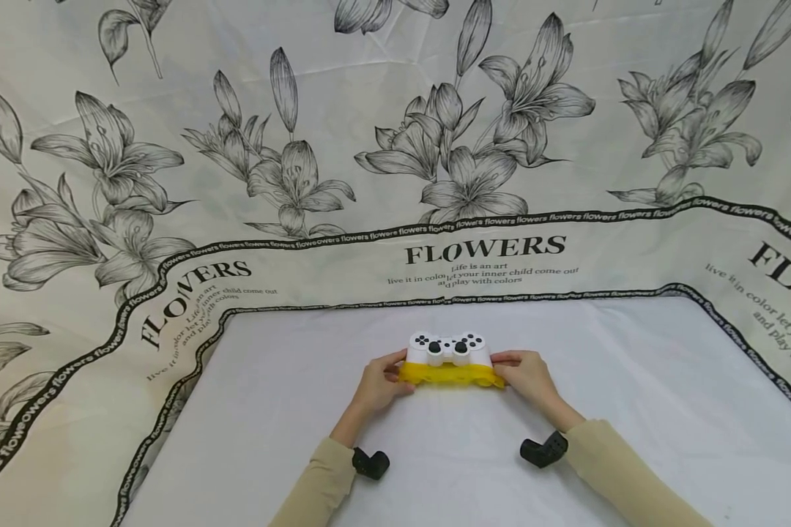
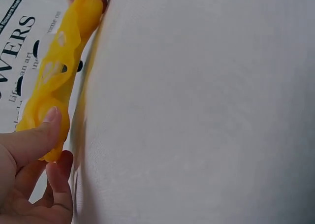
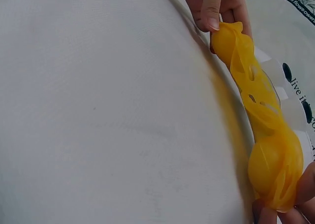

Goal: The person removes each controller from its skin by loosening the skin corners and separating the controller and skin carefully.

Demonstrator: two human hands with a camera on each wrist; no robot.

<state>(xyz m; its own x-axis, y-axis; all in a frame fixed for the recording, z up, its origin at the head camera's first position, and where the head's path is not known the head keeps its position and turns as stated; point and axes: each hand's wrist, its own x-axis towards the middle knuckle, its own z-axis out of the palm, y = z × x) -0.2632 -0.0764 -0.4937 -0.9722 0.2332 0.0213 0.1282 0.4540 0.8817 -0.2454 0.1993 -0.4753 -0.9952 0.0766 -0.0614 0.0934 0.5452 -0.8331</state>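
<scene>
A white game controller (image 1: pixel 448 354) with black sticks and buttons is held just above or on the white tabletop, sticks facing up. Its near side is wrapped in a thin, yellow, stretchy cover (image 1: pixel 451 375), which has holes and wrinkles in the wrist views. At the left end my left hand (image 1: pixel 377 384) pinches the yellow cover, thumb (image 2: pixel 37 140) pressed on the rounded grip. My right hand (image 1: pixel 529 377) holds the opposite end the same way, its fingers partly cut off in the right wrist view. The controller's far side stays outside the cover.
White cloth covers the table (image 1: pixel 290 410). Behind and at the sides hangs a curtain (image 1: pixel 343 271) printed with lilies and lettering, its black-edged band meeting the table's back edge. Black devices (image 1: pixel 371 463) are strapped at both wrists.
</scene>
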